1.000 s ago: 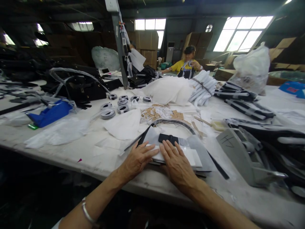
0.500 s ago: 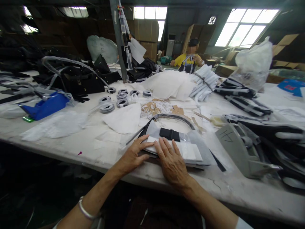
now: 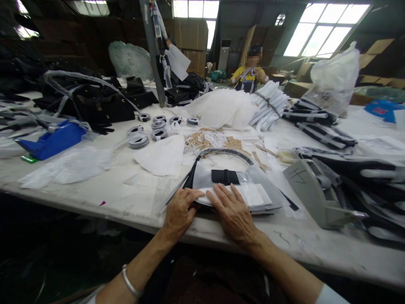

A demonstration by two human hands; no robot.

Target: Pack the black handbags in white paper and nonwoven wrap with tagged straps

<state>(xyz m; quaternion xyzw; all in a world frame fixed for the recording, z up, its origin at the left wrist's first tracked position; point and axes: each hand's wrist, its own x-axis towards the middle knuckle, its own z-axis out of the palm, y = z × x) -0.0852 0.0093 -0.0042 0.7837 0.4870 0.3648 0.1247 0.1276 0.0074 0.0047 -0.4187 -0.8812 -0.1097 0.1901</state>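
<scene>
A black handbag [image 3: 189, 179] lies flat at the table's near edge, its wrapped handle [image 3: 228, 150] arching away from me. Grey-white sheeting covers its upper face, with a black strap piece [image 3: 224, 176] and a folded white paper [image 3: 257, 196] on top. At the bag's near left corner, my left hand [image 3: 180, 213] is closed on the edge, fingers above and thumb low. My right hand [image 3: 232, 215] lies with fingers stretched out over the white paper, pressing on it and gripping nothing.
A grey tape dispenser [image 3: 308, 192] stands to the right, beside wrapped black straps. Coiled straps [image 3: 139, 141], paper tags [image 3: 202, 141] and white sheets [image 3: 221, 107] lie beyond the bag. A blue dispenser [image 3: 57, 139] is at left. Another person [image 3: 249, 74] works across the table.
My left hand has gone from lying with fingers extended to closing on the bag's near left edge. My right hand stays on the paper. The view has shifted slightly.
</scene>
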